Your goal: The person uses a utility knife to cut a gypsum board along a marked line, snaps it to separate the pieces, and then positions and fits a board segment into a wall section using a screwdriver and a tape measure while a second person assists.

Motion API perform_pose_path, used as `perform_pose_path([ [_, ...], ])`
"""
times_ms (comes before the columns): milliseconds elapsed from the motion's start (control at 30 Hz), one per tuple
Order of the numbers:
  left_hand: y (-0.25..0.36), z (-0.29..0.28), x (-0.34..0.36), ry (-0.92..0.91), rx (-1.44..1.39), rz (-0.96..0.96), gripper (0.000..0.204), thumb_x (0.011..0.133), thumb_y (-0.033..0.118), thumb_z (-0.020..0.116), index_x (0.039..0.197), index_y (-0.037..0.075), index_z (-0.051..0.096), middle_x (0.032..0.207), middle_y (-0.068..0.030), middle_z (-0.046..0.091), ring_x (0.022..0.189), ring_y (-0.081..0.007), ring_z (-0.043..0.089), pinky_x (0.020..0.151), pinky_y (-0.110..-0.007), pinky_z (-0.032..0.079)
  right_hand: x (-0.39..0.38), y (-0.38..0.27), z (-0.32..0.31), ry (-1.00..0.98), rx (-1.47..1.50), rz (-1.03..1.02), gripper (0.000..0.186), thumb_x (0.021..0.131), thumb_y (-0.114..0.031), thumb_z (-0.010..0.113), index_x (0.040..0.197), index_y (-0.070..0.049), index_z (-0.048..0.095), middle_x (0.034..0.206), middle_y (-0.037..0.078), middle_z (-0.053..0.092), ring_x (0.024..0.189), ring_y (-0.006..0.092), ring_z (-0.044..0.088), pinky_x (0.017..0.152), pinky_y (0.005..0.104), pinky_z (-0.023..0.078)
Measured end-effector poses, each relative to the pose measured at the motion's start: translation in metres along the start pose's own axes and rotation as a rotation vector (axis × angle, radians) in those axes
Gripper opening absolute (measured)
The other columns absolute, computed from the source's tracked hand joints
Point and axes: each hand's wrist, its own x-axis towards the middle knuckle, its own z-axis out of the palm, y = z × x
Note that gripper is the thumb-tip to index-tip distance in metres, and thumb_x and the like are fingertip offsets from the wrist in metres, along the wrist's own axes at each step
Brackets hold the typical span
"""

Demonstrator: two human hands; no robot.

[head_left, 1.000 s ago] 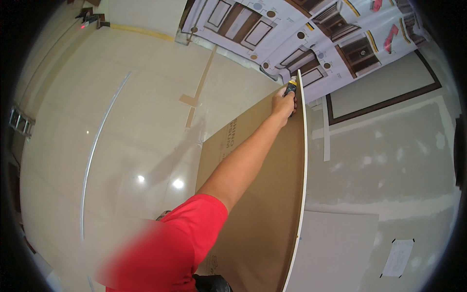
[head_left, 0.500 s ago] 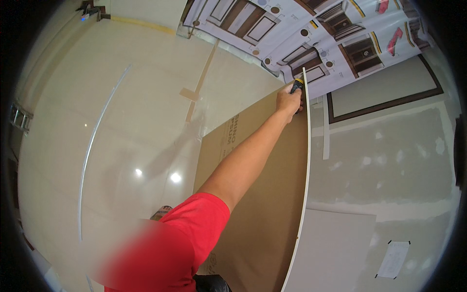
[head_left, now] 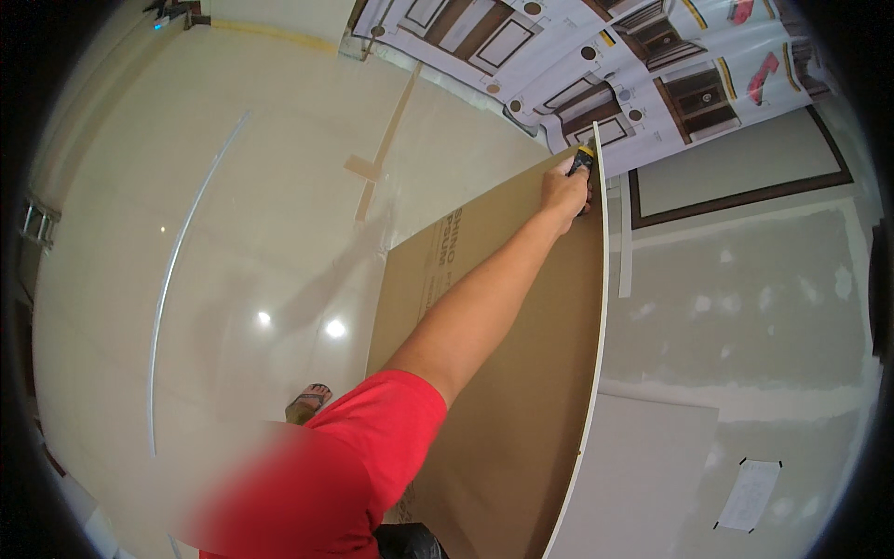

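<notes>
My left hand [head_left: 562, 194] reaches out at the end of a bare forearm and is closed around a black and yellow utility knife [head_left: 583, 162]. The knife's tip is at the far end of a large plasterboard sheet [head_left: 507, 326], close beside its long white edge; whether the blade touches the sheet cannot be made out. Brown paper with printed lettering covers the sheet's visible face. My red sleeve [head_left: 405, 424] overlaps the near part of the sheet. My right hand is not in view.
A glossy tiled floor [head_left: 270, 224] lies to the left, with a thin metal strip [head_left: 177, 242] and brown tape [head_left: 372, 170] on it. A sandaled foot [head_left: 310, 401] stands beside the sheet. Beyond are a printed banner [head_left: 559, 56] and a patched grey wall [head_left: 736, 279] with a taped paper [head_left: 750, 497].
My left hand, the knife and the sheet's white edge appear slightly farther right. More of the sandaled foot shows past my sleeve. The hand stays closed on the knife.
</notes>
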Motion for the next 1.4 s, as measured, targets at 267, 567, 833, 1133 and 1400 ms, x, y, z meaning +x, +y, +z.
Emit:
perform_pose_path([
  [267,0.015,-0.004,-0.013,-0.006,0.003,0.008,0.04,0.104,0.017,0.059,0.142,0.009,0.062,0.081,-0.0017,0.063,0.064,-0.0109,0.059,0.051,-0.03,0.049,-0.008,-0.007,-0.001,0.007,0.005,0.025,0.062,0.091,-0.026,0.074,0.146,-0.007,0.053,0.118,0.024,0.071,0.113,0.0317,0.066,0.099,0.046,0.048],
  [567,0.032,-0.011,-0.028,-0.018,0.023,-0.016,0.043,0.105,0.018,0.058,0.146,0.009,0.059,0.08,-0.002,0.062,0.065,-0.0102,0.058,0.051,-0.029,0.05,-0.02,-0.02,-0.004,0.017,-0.01,0.068,0.063,0.091,-0.027,0.075,0.147,-0.007,0.053,0.119,0.024,0.071,0.114,0.0316,0.066,0.1,0.0459,0.048],
  [833,0.027,-0.018,-0.028,0.004,0.081,0.12,0.044,0.104,0.018,0.057,0.147,0.007,0.058,0.082,-0.0025,0.061,0.068,-0.0103,0.059,0.051,-0.029,0.051,-0.039,-0.02,0.005,0.049,-0.008,0.118,0.063,0.091,-0.027,0.075,0.147,-0.008,0.053,0.119,0.024,0.071,0.115,0.0315,0.065,0.101,0.0457,0.047],
  [1133,0.018,-0.01,-0.027,0.092,0.171,0.194,0.036,0.103,0.019,0.056,0.135,0.004,0.065,0.075,-0.0035,0.062,0.059,-0.0138,0.06,0.051,-0.033,0.051,-0.044,-0.008,0.012,0.065,0.013,0.136,0.064,0.091,-0.027,0.075,0.147,-0.008,0.053,0.12,0.024,0.071,0.116,0.0315,0.065,0.101,0.0455,0.047],
  [1400,0.002,0.005,0.024,0.233,0.172,0.297,0.025,0.101,0.019,0.056,0.108,0.0,0.072,0.079,-0.0105,0.069,0.058,-0.0191,0.065,0.051,-0.036,0.053,-0.025,0.011,0.017,0.064,0.028,0.14,0.064,0.091,-0.028,0.076,0.148,-0.008,0.053,0.12,0.024,0.071,0.117,0.0314,0.065,0.102,0.0454,0.047],
])
